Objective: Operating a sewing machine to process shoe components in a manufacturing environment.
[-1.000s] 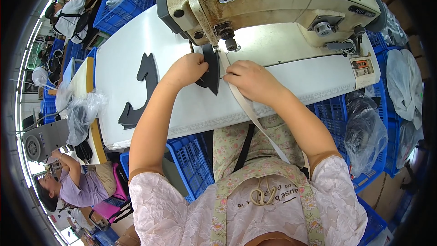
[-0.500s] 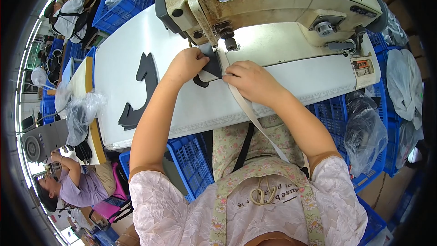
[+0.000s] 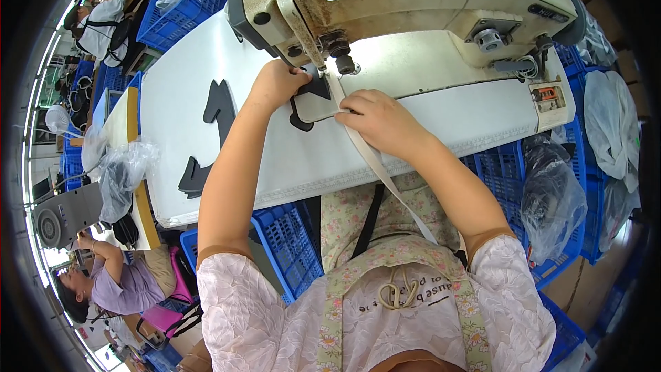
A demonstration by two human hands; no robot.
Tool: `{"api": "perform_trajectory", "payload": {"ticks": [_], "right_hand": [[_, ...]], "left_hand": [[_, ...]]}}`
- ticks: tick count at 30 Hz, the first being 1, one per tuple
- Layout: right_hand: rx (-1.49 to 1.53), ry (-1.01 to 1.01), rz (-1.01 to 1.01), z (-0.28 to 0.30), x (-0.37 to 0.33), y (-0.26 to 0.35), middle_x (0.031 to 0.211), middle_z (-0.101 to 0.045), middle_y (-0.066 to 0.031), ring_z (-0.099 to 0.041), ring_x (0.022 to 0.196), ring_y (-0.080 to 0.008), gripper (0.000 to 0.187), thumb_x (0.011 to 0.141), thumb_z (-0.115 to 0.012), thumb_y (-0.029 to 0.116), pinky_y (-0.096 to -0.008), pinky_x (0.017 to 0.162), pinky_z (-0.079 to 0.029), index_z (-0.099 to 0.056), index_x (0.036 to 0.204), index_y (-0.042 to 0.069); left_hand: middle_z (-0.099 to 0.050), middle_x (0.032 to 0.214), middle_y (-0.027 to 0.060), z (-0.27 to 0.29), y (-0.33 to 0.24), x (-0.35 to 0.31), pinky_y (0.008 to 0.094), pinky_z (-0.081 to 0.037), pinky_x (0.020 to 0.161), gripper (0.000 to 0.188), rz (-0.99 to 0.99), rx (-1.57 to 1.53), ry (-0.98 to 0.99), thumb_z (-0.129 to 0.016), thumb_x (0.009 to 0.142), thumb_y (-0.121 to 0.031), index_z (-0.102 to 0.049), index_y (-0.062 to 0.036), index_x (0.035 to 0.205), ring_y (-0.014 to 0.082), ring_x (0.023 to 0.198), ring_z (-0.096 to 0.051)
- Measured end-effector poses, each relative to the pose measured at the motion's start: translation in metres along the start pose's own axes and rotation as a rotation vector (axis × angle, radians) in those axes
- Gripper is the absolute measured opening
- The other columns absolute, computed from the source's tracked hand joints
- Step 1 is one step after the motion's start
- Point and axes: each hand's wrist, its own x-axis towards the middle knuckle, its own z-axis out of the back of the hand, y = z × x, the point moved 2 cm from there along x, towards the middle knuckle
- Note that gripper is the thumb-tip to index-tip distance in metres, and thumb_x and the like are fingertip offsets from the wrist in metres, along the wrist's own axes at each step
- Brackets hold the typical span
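A cream sewing machine [image 3: 413, 14] stands across the white table, its needle and presser foot over a dark grey fabric piece [image 3: 318, 87]. My left hand [image 3: 277, 84] is closed, with its fingertips pinching that piece just left of the needle. A narrow off-white tape [image 3: 375, 164] runs from under the presser foot along the piece's right edge and down to my lap. My right hand [image 3: 380, 120] is closed on the tape, a little nearer to me than the foot. A dark curved end [image 3: 300, 122] shows below my left hand; whether it belongs to the piece is unclear.
Several dark cut pieces [image 3: 219, 111] lie on the table [image 3: 275, 182] left of my forearm. Blue crates [image 3: 289, 244] stand below the front edge and at the right, one with clear plastic bags [image 3: 551, 200]. A co-worker [image 3: 124, 279] sits at the far left.
The dark piece has moved away from me under the presser foot, so less of it shows. My left hand has gone along with it; my right hand has barely shifted.
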Motion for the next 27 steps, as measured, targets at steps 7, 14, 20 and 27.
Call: {"api": "perform_trajectory", "payload": {"ticks": [7,14,20,27], "right_hand": [[-0.044,-0.110,0.027,-0.003,-0.002,0.000,0.099,-0.059,-0.0089,-0.056,0.098,-0.0261,0.023,0.072,-0.056,0.007,-0.0365,0.086,-0.046,-0.062,0.095,0.007],[0.010,-0.004,0.003,-0.002,0.001,-0.001,0.099,-0.059,-0.0085,-0.056,0.097,-0.0266,0.023,0.073,-0.055,0.007,-0.0370,0.087,-0.045,-0.061,0.095,0.006],[0.007,-0.041,-0.028,-0.006,-0.001,-0.005,0.109,-0.059,-0.0094,-0.055,0.105,-0.0272,0.025,0.073,-0.057,0.004,-0.0386,0.090,-0.045,-0.060,0.098,0.006],[0.022,-0.040,-0.047,-0.011,0.001,-0.007,0.111,-0.058,-0.0104,-0.053,0.106,-0.0279,0.027,0.073,-0.056,0.002,-0.0392,0.091,-0.044,-0.060,0.100,0.005]], "left_hand": [[-0.063,0.062,0.0112,0.003,-0.004,0.007,0.0331,-0.048,0.056,0.025,-0.014,0.084,-0.062,-0.065,0.078,-0.023,-0.066,0.0009,0.083,0.0214,0.055,-0.062],[-0.067,0.075,0.0103,0.004,-0.005,0.016,0.0341,-0.050,0.060,0.025,-0.264,0.140,-0.179,-0.065,0.078,-0.023,-0.065,-0.0098,0.099,0.0239,0.065,-0.064],[-0.067,0.086,0.0123,0.004,0.006,0.037,0.0348,-0.050,0.068,0.024,-0.137,0.165,-0.098,-0.064,0.078,-0.022,-0.066,-0.0105,0.099,0.0268,0.079,-0.065],[-0.057,0.067,0.0039,0.003,0.017,0.048,0.0298,-0.043,0.047,0.016,-0.448,0.154,-0.258,-0.064,0.079,-0.009,-0.059,-0.0016,0.092,0.0143,0.055,-0.054]]}}
